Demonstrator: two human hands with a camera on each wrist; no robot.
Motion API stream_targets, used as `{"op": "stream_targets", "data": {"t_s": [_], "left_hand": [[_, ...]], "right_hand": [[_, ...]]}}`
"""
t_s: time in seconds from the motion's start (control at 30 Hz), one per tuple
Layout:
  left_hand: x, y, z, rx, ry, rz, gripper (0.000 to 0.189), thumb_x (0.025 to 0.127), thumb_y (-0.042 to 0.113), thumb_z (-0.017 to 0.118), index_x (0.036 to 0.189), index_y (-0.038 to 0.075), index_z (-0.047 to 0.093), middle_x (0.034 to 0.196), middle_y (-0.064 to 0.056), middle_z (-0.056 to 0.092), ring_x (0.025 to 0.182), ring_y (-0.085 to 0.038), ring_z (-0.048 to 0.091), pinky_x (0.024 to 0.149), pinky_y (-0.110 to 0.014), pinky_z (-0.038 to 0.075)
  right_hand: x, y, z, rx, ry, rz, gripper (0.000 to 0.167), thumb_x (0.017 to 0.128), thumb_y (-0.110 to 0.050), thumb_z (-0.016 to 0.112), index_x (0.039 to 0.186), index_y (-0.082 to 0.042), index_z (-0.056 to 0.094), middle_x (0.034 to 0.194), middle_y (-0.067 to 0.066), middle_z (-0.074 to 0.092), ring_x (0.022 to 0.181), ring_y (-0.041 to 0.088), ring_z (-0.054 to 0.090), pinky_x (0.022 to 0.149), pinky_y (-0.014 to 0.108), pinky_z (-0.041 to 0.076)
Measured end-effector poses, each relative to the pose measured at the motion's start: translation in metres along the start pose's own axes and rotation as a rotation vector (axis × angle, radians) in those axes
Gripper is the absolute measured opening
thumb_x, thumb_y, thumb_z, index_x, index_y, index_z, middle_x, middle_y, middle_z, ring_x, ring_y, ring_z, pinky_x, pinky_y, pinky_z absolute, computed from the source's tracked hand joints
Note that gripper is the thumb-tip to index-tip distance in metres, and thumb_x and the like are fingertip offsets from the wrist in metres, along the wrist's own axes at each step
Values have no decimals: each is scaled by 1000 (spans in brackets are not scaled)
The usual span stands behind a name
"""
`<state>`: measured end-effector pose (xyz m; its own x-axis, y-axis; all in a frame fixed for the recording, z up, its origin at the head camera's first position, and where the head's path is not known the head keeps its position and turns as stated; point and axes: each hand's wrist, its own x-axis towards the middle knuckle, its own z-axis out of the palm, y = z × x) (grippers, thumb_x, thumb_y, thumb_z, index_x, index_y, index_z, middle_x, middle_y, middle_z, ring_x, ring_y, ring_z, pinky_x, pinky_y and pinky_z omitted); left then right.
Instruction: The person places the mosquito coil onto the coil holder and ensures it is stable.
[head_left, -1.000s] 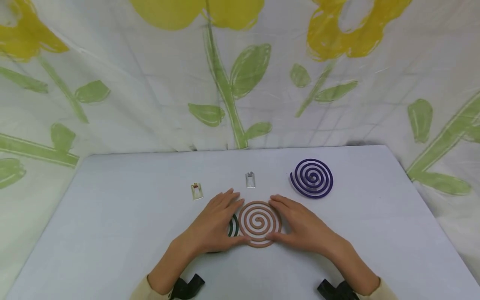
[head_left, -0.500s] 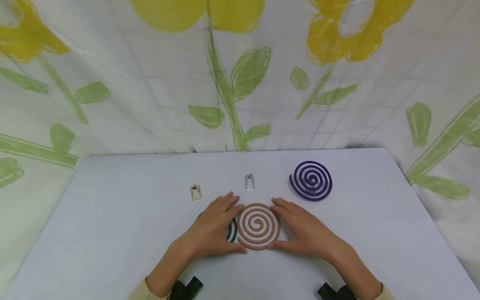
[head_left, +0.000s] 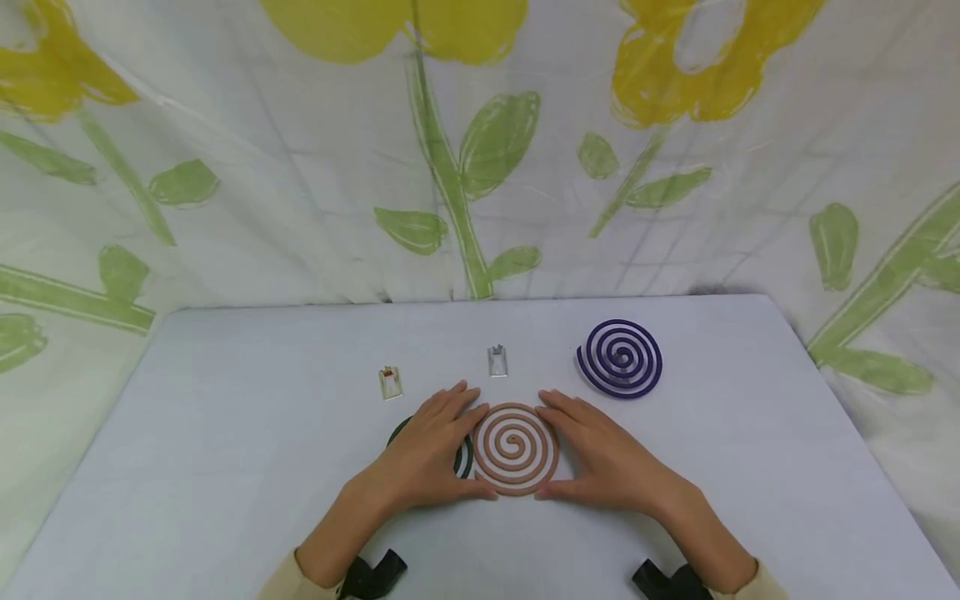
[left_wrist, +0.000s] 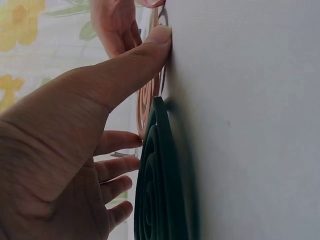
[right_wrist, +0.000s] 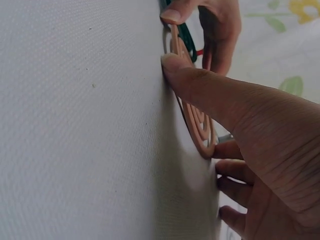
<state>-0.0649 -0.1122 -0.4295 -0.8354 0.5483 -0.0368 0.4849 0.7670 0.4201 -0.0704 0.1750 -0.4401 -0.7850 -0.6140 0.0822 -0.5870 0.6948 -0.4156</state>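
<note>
In the head view a brown mosquito coil [head_left: 513, 438] lies flat at the middle of the table, between both hands. My left hand [head_left: 423, 458] holds its left side, with the thumb at the near edge and the forefinger at the far edge. Opposite it, my right hand [head_left: 603, 454] grips the right side between thumb and forefinger. Under the left palm is a dark green mosquito coil [left_wrist: 155, 175], mostly hidden from above and close against the brown one. A darker edge runs beneath the brown coil [right_wrist: 197, 120] in the right wrist view.
A purple mosquito coil [head_left: 620, 357] lies at the back right of the white table [head_left: 225, 400]. Two small metal stands, one gold [head_left: 385, 385] and one silver [head_left: 492, 364], are beyond the hands. A flower-printed cloth [head_left: 315, 183] hangs behind the table's far edge.
Both thumbs have shifted down to the near edge of the brown coil, which has slid very slightly left. More of the green coil's far edge shows past my left hand.
</note>
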Motion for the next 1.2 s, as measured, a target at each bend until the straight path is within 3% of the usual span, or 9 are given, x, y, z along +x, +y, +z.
{"op": "stream_targets", "data": {"t_s": [0.27, 0.6, 1.2], "left_hand": [[1, 0, 2, -8, -10, 3, 106, 76, 62, 89, 157, 7, 50, 169, -17, 40, 163, -35, 28, 133, -52, 26], [2, -1, 3, -37, 0, 10, 106, 75, 63, 90, 157, 8, 50, 170, -16, 39, 163, -36, 28, 133, -53, 27], [5, -3, 5, -19, 31, 30, 104, 73, 67, 89, 152, 8, 56, 166, -16, 44, 160, -36, 34, 132, -53, 30]], "right_hand": [[3, 1, 1, 56, -34, 21, 100, 73, -55, 93, 151, -5, 55, 167, 13, 46, 156, 37, 41, 128, 56, 34], [4, 1, 3, 72, -17, 44, 101, 69, -51, 97, 149, -5, 56, 165, 11, 48, 155, 37, 42, 126, 55, 37], [2, 5, 5, 57, 26, -12, 105, 68, -56, 96, 149, -3, 55, 162, 12, 51, 153, 37, 45, 125, 55, 38]]}}
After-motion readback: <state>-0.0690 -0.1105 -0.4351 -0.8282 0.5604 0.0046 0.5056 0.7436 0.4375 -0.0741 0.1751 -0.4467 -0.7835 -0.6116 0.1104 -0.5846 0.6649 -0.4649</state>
